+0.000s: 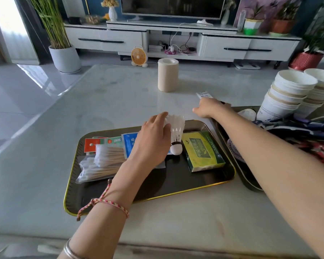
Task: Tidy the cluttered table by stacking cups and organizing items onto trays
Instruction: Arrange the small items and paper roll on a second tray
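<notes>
A dark tray with a gold rim [176, 184] lies on the marble table in front of me. On it lie bags of cotton swabs [105, 159], flat packets [108, 142] and a green box [202, 151]. My left hand [151, 141] holds a white shuttlecock [177, 131] over the tray, cork end down near the green box. My right hand [209, 108] reaches past the tray and rests on a remote control [204, 94], gripping its near end. Two stacks of white paper cups [288, 92] lean at the right, by a second tray [230, 139].
A beige roll [168, 74] stands upright at the table's far middle. The second tray at the right holds dark mixed items [307, 131]. Beyond the table are a TV cabinet [176, 40], a small fan [138, 55] and potted plants.
</notes>
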The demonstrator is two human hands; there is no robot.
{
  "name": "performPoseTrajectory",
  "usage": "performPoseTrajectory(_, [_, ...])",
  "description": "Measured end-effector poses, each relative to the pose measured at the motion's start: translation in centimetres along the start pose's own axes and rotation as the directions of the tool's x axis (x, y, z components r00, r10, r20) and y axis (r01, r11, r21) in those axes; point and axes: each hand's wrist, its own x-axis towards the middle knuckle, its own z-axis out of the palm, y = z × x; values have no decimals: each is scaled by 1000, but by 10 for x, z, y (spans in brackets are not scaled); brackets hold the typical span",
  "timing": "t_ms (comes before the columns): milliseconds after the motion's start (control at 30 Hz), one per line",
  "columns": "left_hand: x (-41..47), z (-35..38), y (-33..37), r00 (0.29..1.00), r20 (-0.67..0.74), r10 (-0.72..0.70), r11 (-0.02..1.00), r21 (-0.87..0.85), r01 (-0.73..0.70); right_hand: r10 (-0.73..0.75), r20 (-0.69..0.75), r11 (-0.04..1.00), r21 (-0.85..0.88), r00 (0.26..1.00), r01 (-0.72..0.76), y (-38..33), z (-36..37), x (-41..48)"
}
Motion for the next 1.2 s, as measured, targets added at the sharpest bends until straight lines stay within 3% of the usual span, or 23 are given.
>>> performPoseTrajectory(133, [0, -2, -1, 1000, -6, -18, 1000, 8, 18, 60, -130, 993, 108, 990, -46, -5, 5, -7])
performPoseTrajectory(233, [-2, -4, -2, 1000, -18, -26, 999, 19, 26, 110, -330, 921, 388, 937, 28, -7, -9, -7])
performPoseTrajectory(300, [-3, -6, -4, 999, -25, -32, 999, 24, 33, 159, -381, 785, 608, 911, 117, -10, -28, -9])
performPoseTrajectory(334, [-3, -8, -5, 999, -31, -36, 999, 26, 37, 150, -348, 669, 725, 925, 164, -11, -39, -12])
performPoseTrajectory(400, [-5, -10, -6, 998, -43, -45, 999, 22, 46, 26, -194, 425, 890, 981, 165, -13, -60, -28])
performPoseTrajectory(434, [-6, -11, -7, 998, -46, -52, 998, 17, 53, -80, -113, 390, 911, 990, 135, -13, -67, -37])
performPoseTrajectory(534, [-8, -15, -9, 996, -47, -81, 997, 9, 82, -320, 57, 565, 812, 946, 143, -6, -80, -64])
performPoseTrajectory(667, [-9, -18, -8, 993, -51, -110, 994, 19, 111, -444, 106, 742, 599, 890, 300, 8, -82, -96])
performPoseTrajectory(734, [-9, -19, -7, 993, -54, -109, 994, 17, 110, -484, 122, 787, 493, 866, 370, 14, -77, -110])
performPoseTrajectory(867, [-11, -16, -6, 995, -59, -84, 996, 23, 86, -554, 373, 831, 298, 744, 469, 19, -55, -133])
performPoseTrajectory(934, [-12, -14, -6, 995, -61, -79, 996, 30, 81, -572, 404, 820, 244, 714, 518, 23, -55, -132])
performPoseTrajectory(1034, [-12, -13, -4, 993, -71, -95, 995, 13, 96, -535, 195, 801, 425, 822, 421, 30, -69, -109])
performPoseTrajectory(1134, [-11, -11, 1, 994, -62, -87, 996, 1, 87, -344, 47, 751, 614, 938, 245, 32, -69, -75])
performPoseTrajectory(1201, [-10, -9, 4, 995, -38, -87, 996, 0, 87, -215, -5, 773, 611, 976, 174, 27, -58, -53])
